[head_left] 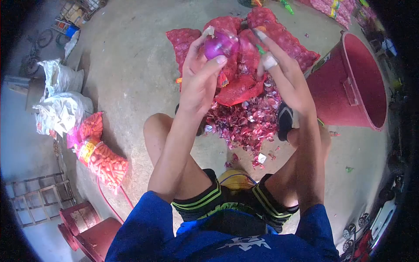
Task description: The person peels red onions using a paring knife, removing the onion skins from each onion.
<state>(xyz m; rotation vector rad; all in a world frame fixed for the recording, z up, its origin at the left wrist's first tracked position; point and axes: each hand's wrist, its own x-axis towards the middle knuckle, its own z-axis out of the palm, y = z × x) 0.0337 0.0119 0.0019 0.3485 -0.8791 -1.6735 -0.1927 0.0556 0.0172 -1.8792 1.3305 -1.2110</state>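
A shiny purple onion (221, 45) is in my left hand (198, 81), with the thumb across its lower side and the fingers behind it. To its right, my right hand (281, 72) is raised, its fingers wrapped round a small green-handled knife (260, 49); the blade is blurred. White tape circles one finger. Beneath both hands lie red mesh sacks of onions (181, 41) and an open red net (240, 91). Loose onion skins (248, 124) are heaped on the floor between my feet.
A large dark red tub (338, 87) lies tilted at the right. White sacks (65, 109) and a bag of carrots (107, 163) stand at the left. Red containers (98, 233) are at the lower left, and more sacks (327, 8) at the upper right.
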